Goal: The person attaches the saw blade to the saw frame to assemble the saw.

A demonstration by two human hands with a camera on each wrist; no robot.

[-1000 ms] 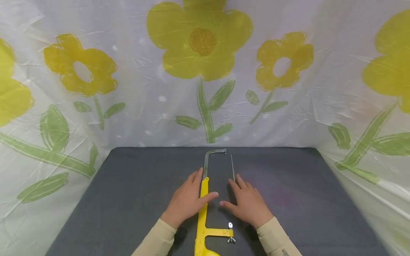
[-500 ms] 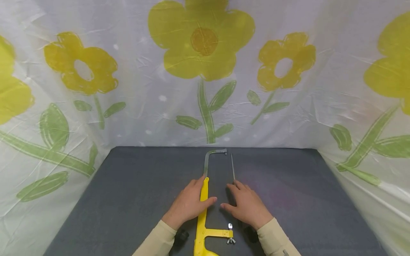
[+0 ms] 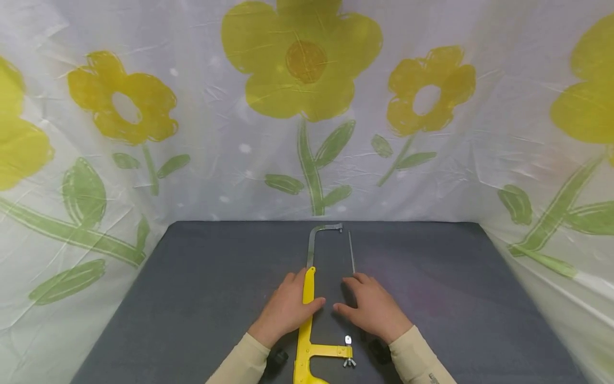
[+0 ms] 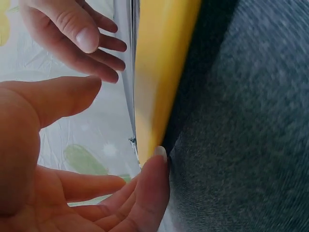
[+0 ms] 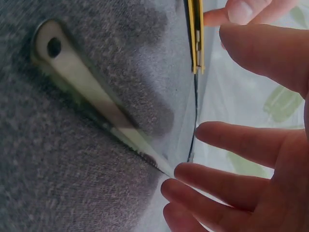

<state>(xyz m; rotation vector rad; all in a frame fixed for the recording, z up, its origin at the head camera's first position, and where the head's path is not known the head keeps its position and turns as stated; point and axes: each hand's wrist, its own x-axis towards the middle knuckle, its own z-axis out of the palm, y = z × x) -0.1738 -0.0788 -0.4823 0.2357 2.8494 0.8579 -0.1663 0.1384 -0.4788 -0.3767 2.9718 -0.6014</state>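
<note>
A yellow and silver hacksaw frame (image 3: pixel 303 341) lies lengthwise on the dark table, its silver bow at the far end. A wing nut (image 3: pixel 349 362) sits on its near arm. My left hand (image 3: pixel 283 308) lies over the yellow bar, thumb stretched across it; in the left wrist view one fingertip meets the bar's edge (image 4: pixel 159 63) while the thumb stays apart. To the right lies a thin hacksaw blade (image 3: pixel 352 252), with a hole in its near end (image 5: pixel 87 82) in the right wrist view. My right hand (image 3: pixel 376 309) hovers beside the blade, fingers loosely spread and holding nothing.
The dark cloth-covered table (image 3: pixel 192 298) reaches back to a white curtain (image 3: pixel 216 154) printed with yellow flowers. The curtain also closes in both sides. Dark wrist camera mounts (image 3: pixel 379 352) sit under the wrists.
Both hands have drawn slightly back toward the body, and the left fingers have come down closer around the yellow bar. The hacksaw frame and blade stay in place.
</note>
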